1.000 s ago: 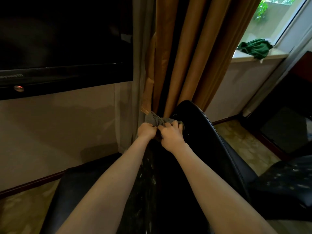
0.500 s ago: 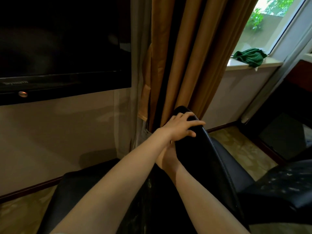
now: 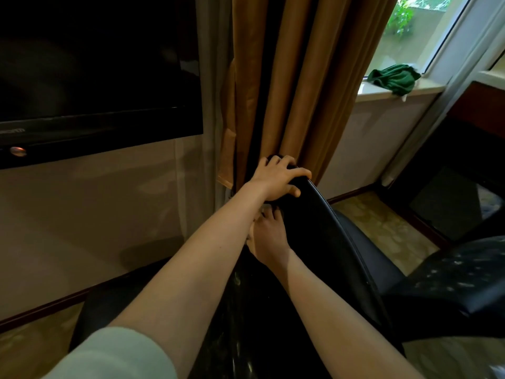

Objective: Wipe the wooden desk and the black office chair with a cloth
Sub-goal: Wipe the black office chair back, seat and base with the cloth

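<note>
The black office chair stands in front of me with its backrest turned edge-on. My left hand grips the top edge of the backrest, fingers curled over it. My right hand lies lower on the backrest's left face, partly under my left forearm. It holds the grey cloth against the chair. Only pale slivers of the cloth show around the fingers. The wooden desk is out of view.
Brown curtains hang right behind the chair, and a dark TV is on the wall at left. A green cloth lies on the windowsill. The chair's armrest juts out at right, beside dark wooden furniture.
Both hands were bunched on the grey cloth at the backrest's top. My left hand let go and now grips the top edge; my right hand slid down the backrest with the cloth.
</note>
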### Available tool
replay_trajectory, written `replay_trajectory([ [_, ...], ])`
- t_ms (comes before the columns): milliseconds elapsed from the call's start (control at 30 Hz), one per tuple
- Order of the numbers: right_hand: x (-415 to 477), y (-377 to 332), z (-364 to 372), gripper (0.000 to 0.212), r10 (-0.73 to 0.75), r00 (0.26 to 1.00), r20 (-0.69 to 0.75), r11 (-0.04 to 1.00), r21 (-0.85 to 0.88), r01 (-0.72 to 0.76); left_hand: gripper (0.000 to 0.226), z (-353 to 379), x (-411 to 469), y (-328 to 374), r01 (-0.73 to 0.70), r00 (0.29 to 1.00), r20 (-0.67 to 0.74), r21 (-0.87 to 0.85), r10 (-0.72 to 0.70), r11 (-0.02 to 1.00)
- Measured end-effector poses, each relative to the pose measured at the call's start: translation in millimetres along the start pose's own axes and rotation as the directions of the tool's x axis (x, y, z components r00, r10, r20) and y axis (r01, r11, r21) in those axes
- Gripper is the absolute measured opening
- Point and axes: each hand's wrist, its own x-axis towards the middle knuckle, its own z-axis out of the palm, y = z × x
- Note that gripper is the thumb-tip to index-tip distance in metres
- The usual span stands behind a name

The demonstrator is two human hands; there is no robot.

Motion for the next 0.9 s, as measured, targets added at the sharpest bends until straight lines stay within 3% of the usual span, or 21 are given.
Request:
replay_trajectory([
  [67, 1.2, 0.1, 1.0, 0.038, 0.037, 0.999, -0.007, 0.999, 0.006, -0.037, 0.051, -0.6, -1.3, -7.7, 0.030, 1.000, -0.005, -0.042, -0.030, 0.999],
  [300, 2.3, -1.4, -14.8, 0.045, -0.048, 0.998, -0.042, 0.998, 0.043, 0.050, 0.051, -2.6, -4.9, -33.1, 0.118, 0.993, 0.025, -0.133, -0.116, 0.984],
  [367, -2.0, -0.2, -23.3, 0.048, -0.063, 0.997, -0.046, 0.998, 0.022, 0.064, 0.050, -3.4, -2.3, -42.7, 0.129, 0.992, 0.035, -0.259, -0.124, 0.957],
  [400, -4.8, 0.3, -30.1, 0.050, -0.069, 0.996, -0.049, 0.998, 0.005, 0.069, 0.051, -3.1, -1.6, -48.5, 0.127, 0.992, 0.029, -0.402, -0.126, 0.907],
  [467, -3.3, 2.2, -37.8, 0.055, -0.060, 0.995, -0.074, 0.998, -0.033, 0.058, 0.054, -0.1, -4.6, -62.2, 0.155, 0.979, 0.014, -0.707, -0.205, 0.690],
  [533, 4.2, 2.6, -46.3, 0.056, 0.002, 0.973, -0.232, 0.999, -0.030, -0.009, 0.056, 8.1, -14.4, -78.8, 0.265, 0.918, 0.059, -0.826, -0.392, 0.497],
  [600, 17.1, 5.2, -46.0, 0.058, 0.122, 0.934, -0.336, 0.992, 0.012, -0.125, 0.051, 22.1, -23.3, -94.5, 0.371, 0.832, 0.090, -0.824, -0.547, 0.429],
  [700, 26.9, 3.7, -36.8, 0.059, 0.247, 0.927, -0.281, 0.966, -0.007, -0.259, 0.052, 35.9, -32.4, -105.8, 0.467, 0.718, 0.148, -0.826, -0.680, 0.314],
  [833, 30.8, -0.3, -28.3, 0.058, 0.158, 0.973, -0.168, 0.987, 0.017, -0.158, 0.069, 38.4, -46.4, -83.7, 0.612, 0.667, 0.508, -0.791, -0.545, 0.010],
  [900, 33.8, 1.4, -30.7, 0.057, 0.100, 0.988, -0.115, 0.993, 0.078, -0.091, 0.076, 42.4, -50.1, -72.0, 0.601, 0.626, 0.595, -0.780, -0.504, -0.175],
])
